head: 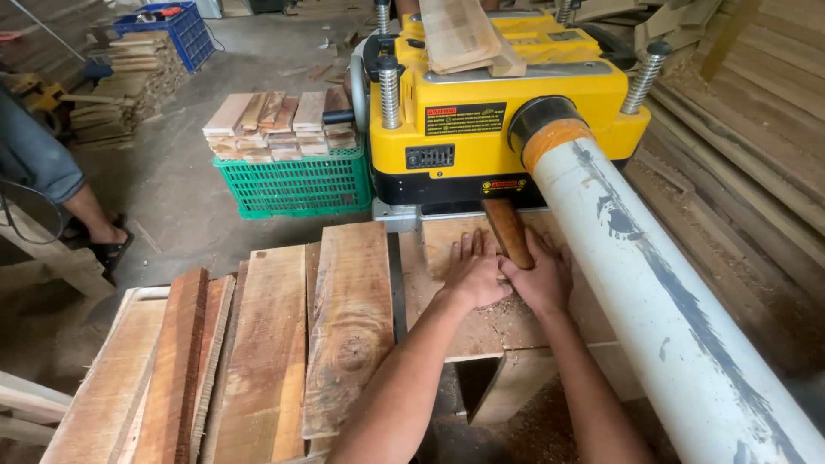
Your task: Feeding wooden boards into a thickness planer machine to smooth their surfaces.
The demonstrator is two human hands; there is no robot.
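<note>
A yellow and black thickness planer [481, 120] stands in front of me. A narrow reddish-brown wood strip [509, 232] lies on its infeed table [438, 236], with its far end inside the machine's mouth. My left hand [474, 271] lies flat against the strip's left side, fingers spread on the table. My right hand [541, 277] presses on the strip's near end from the right. Both forearms reach in from the bottom of the view.
A thick white dust pipe [653, 301] runs from the planer to the lower right. Rough planks [258, 352] lie stacked at left. A green crate [296, 180] holds short boards. Boards rest on the planer top [464, 34]. Another person's leg [90, 215] is at far left.
</note>
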